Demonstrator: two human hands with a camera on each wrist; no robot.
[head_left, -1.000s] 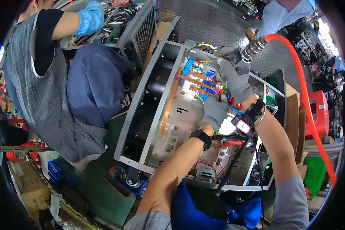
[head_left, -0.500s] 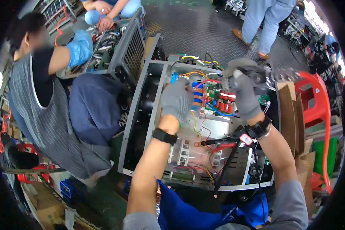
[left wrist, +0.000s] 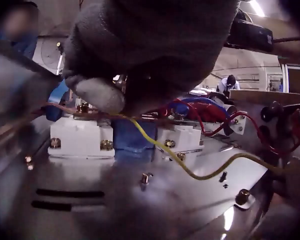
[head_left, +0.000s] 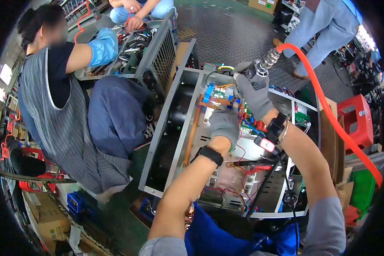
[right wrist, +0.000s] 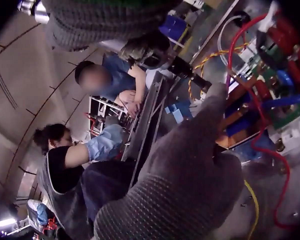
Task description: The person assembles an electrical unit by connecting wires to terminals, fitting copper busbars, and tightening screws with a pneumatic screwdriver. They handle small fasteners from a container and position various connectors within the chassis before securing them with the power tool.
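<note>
My gloved right hand (head_left: 254,94) grips a power driver (head_left: 258,84) with an orange hose (head_left: 313,77) on its rear coupling. In the right wrist view, the driver's dark nose (right wrist: 182,67) points down at the board end. My gloved left hand (head_left: 224,126) is bent over copper bars; its index fingertip reaches the nose's tip in the right wrist view. Whether it pinches a small part there I cannot tell. Below its curled fingers, the left wrist view shows white blocks (left wrist: 82,137), a blue block (left wrist: 132,140) and a yellow wire (left wrist: 197,176). All this sits inside an open metal cabinet (head_left: 163,123).
A long copper bar (head_left: 192,136) runs along the cabinet's left side. Red-handled cable ends lie across its near half. Another person (head_left: 68,115) sits at left, working at a second cabinet (head_left: 160,42). A red stool (head_left: 359,119) stands at right, behind the hose.
Half a second ago the driver lay over toward the right, hands apart. It has swung back to the left over the copper bars, and my left hand has moved right to meet it.
</note>
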